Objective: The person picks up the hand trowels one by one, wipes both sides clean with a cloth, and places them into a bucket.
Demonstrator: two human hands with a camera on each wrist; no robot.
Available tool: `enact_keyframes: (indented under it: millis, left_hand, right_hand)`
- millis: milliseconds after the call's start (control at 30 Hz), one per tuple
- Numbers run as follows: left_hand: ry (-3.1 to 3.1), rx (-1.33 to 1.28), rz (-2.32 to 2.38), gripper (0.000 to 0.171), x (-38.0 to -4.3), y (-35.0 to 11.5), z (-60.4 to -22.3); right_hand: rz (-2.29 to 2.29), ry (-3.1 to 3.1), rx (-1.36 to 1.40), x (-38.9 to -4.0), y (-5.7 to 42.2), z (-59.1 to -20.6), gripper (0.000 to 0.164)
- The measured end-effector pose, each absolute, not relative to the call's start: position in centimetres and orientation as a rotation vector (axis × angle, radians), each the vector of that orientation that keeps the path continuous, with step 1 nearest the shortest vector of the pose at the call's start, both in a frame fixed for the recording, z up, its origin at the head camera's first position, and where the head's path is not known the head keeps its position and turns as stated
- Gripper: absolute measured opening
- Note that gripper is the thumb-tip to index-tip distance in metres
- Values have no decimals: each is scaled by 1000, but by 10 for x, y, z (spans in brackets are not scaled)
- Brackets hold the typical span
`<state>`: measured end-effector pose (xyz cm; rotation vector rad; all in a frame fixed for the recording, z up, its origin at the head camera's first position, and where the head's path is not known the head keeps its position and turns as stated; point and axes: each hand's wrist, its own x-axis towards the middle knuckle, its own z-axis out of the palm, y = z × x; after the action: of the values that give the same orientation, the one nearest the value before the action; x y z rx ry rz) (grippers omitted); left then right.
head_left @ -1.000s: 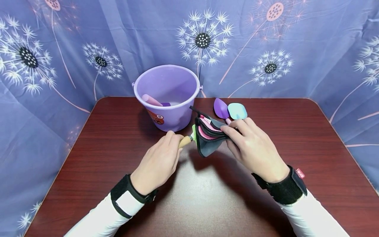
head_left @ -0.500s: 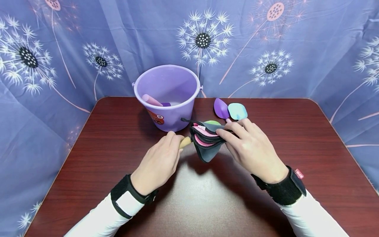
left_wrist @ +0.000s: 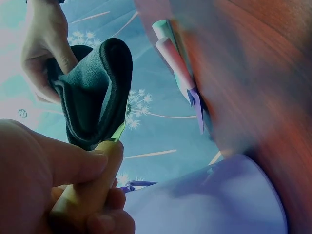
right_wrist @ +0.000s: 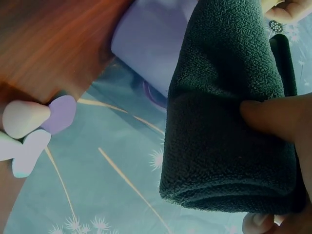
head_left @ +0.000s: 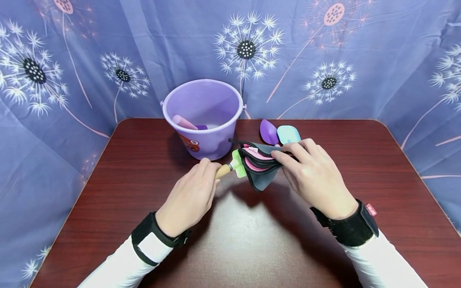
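Note:
In the head view my left hand (head_left: 189,198) grips the wooden handle (head_left: 223,171) of a small garden trowel, whose green blade (head_left: 237,164) points right. My right hand (head_left: 317,176) pinches a folded grey cloth (head_left: 264,182) with black edging and pink inner layers. The cloth wraps the blade's far part, so only the end near the handle shows. Seen from the left wrist, the cloth (left_wrist: 92,92) lies against the blade just beyond the handle (left_wrist: 97,180). In the right wrist view my thumb (right_wrist: 273,117) presses on the fuzzy cloth (right_wrist: 224,146).
A purple bucket (head_left: 212,144) stands at the table's back left, with a pink-handled purple tool (head_left: 185,122) inside. Right of it lie a purple scoop (head_left: 268,132) and a light blue scoop (head_left: 288,135). A floral curtain (head_left: 180,40) hangs behind the table (head_left: 115,180).
The cloth slid left along the blade up to the handle, then back right, uncovering the blade's near end. My left hand has stayed almost still, holding the trowel.

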<state>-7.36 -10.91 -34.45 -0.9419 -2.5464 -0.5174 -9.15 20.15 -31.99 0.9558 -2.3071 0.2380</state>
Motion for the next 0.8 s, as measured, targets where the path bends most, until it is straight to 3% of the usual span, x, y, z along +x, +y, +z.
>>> enact_keyframes:
  millis: [800]
  left_hand:
    - [-2544,-868,-534,27,-75,-113,-341]
  right_hand:
    - [281,-2332,792,-94,214,-317,37]
